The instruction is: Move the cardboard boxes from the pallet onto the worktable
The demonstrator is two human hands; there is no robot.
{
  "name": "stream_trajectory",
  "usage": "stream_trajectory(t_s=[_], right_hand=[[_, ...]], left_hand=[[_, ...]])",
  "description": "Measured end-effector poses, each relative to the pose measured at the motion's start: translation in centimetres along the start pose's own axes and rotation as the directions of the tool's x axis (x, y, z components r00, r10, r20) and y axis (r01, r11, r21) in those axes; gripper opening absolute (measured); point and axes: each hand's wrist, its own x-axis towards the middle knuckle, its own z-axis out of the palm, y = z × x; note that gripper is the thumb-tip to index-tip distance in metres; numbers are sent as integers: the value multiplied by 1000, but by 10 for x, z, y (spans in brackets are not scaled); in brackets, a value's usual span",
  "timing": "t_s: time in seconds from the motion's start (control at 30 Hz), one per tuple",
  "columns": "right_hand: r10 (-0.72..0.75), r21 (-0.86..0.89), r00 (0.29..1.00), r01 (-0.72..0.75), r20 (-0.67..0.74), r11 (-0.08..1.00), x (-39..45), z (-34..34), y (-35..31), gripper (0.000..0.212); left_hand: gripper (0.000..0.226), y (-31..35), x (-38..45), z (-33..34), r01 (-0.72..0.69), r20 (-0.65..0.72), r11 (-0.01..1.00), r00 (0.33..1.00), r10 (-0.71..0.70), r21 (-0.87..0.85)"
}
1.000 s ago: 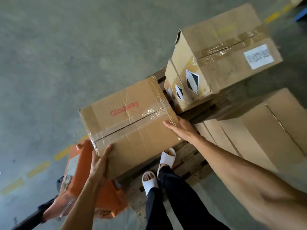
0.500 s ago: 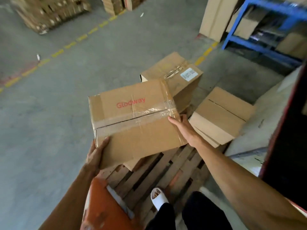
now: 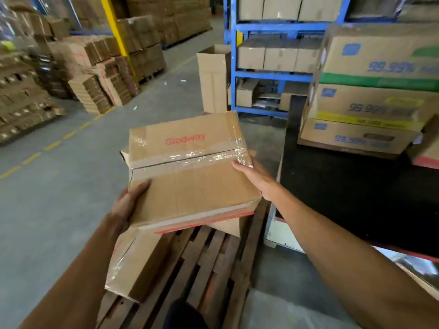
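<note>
Glodway box (image 3: 190,172) at frame centre, clasped by left hand (image 3: 129,203) and right hand (image 3: 255,178), could slip: glossy tape.

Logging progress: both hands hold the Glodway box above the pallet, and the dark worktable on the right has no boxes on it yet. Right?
Not quite. In the head view, printed boxes already stand stacked on the worktable. The rest holds: left hand and right hand hold the Glodway box above the pallet.
</note>
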Motion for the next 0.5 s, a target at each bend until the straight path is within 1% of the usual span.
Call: stream_trajectory(t_s=[0.03,0.1,0.13,0.23,0.27,0.3,0.37,0.4,0.5], right_hand=[[-21,15,1000,21,-16,1000,-13,-22,8,57],[-17,50,998,20,-67,999,-46,-69,20,45],[-4,73,995,11,-100,997,-69,-97,26,40],[7,94,983,10,-183,996,-117,-162,37,37],[13,111,980,10,-200,994,-129,-181,39,36],[15,124,977,11,-212,992,-140,-204,47,34],[27,168,964,19,-266,986,-161,-246,55,32],[38,202,953,25,-302,979,-169,-263,59,32],[61,270,917,52,-393,961,-189,-327,73,37]], left_hand=[[33,-3,-10,22,-27,29,1000,999,27,-6],[28,-7,-29,65,-47,72,999,996,47,9],[32,-7,-44,90,-59,102,998,993,56,21],[63,0,-71,149,-91,206,995,975,84,27],[64,3,-78,166,-90,228,995,971,78,45],[56,3,-86,189,-97,259,994,963,79,58],[29,12,-106,234,-105,319,993,944,82,56],[22,17,-119,257,-105,340,993,937,81,52],[18,33,-134,327,-132,445,990,890,101,40]])
